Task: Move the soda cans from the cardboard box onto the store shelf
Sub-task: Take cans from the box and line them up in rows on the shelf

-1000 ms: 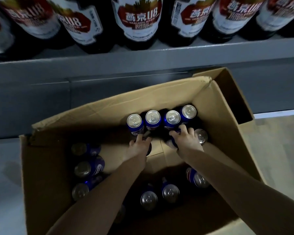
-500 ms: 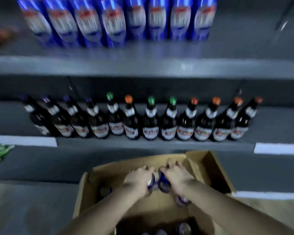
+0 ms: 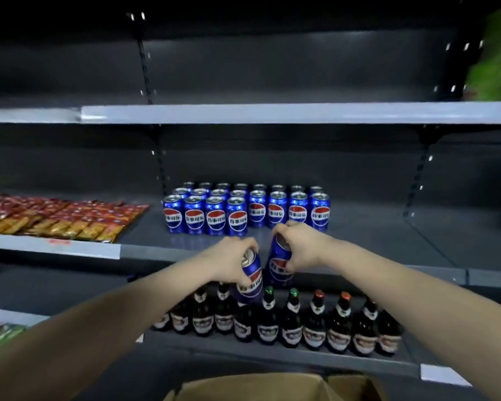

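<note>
i see my left hand (image 3: 232, 263) curled round a blue pepsi can (image 3: 250, 280), my right hand (image 3: 300, 248) gripping a second pepsi can (image 3: 279, 264) by its top, both tilted, touching. just beyond them, shiny metal cans (image 3: 246, 211) stand on the grey shelf (image 3: 359, 235); below them, glass bottles (image 3: 278, 322) and the cardboard box (image 3: 272, 386).

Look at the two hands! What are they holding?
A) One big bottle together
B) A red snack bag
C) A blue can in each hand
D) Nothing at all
C: the left hand grips a blue can and the right hand grips a second can, both held up in front of the shelf.
</note>
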The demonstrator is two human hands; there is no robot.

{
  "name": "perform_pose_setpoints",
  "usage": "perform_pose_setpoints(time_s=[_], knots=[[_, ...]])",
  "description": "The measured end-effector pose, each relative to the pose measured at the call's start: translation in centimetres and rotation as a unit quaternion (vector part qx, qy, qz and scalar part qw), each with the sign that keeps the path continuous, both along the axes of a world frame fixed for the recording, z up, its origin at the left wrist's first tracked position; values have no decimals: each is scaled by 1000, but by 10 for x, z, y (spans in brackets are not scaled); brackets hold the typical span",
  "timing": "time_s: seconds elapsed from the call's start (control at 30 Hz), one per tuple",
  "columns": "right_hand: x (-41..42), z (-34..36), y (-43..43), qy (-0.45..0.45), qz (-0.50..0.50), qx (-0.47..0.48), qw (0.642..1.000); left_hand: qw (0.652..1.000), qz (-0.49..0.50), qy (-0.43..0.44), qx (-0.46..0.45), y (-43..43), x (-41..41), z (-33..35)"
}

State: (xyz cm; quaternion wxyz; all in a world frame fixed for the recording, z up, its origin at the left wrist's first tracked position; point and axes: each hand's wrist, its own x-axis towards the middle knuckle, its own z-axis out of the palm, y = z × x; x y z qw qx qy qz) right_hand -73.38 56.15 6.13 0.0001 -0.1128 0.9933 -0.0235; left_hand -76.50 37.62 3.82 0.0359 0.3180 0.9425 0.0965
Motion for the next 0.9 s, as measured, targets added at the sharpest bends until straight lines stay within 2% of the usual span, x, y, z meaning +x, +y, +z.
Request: perform_pose_setpoints(time_s=[0.13,0.33,0.5,0.77,0.9], knots=[[-21,31,3,9,-22,-16,1000,1000,11,11,16,13,-32,36],[-73,30,18,15,-46,-17,999,997,-2,43,-63,29,-97,51],[-119,15,30,-15,-74,-22,997,996,-21,12,-80,46,-148,40],[-170,-16,33,-48,-90,-16,995,981,-88,56,-163,69,-193,22],[-185,-16,33,-53,-114,-17,992,977,-68,98,-175,75,-205,19]])
